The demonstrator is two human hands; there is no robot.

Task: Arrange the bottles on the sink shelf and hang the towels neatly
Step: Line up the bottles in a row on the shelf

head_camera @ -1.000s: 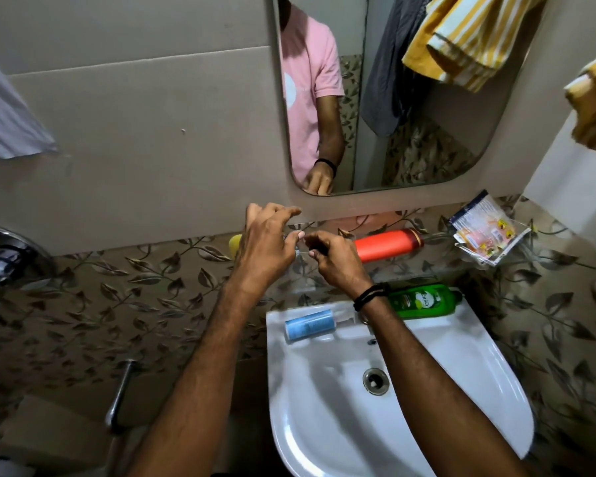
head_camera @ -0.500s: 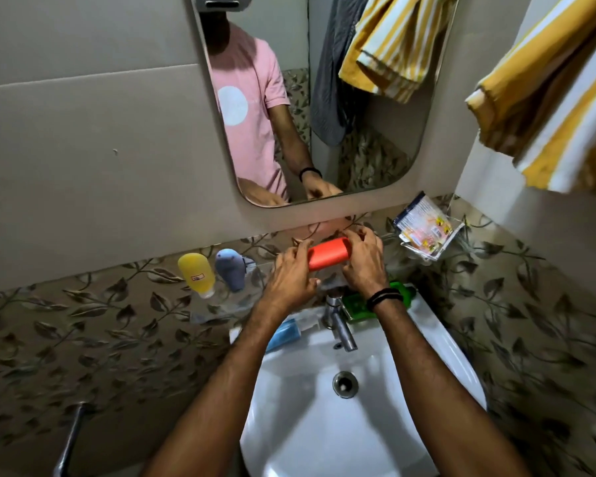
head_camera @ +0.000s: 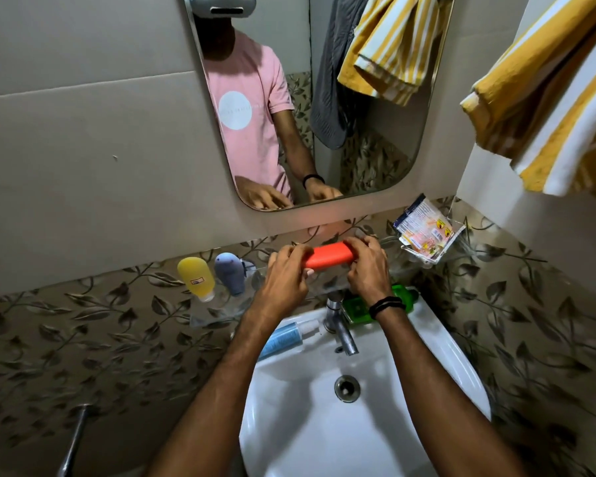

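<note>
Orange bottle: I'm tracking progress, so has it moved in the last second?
Yes. The orange bottle has shifted left, away from the sachet holder; the left hand and right hand now grip it above the tap.

We count five bottles: orange bottle (head_camera: 329,255) in the grip, yellow bottle (head_camera: 196,277) and grey bottle (head_camera: 229,273) left of it, green bottle (head_camera: 358,305) and blue bottle (head_camera: 280,339) below it; one striped towel (head_camera: 547,108) above-right.

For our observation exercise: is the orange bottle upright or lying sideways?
Sideways. The orange bottle is held horizontal, left hand and right hand gripping its ends.
</note>
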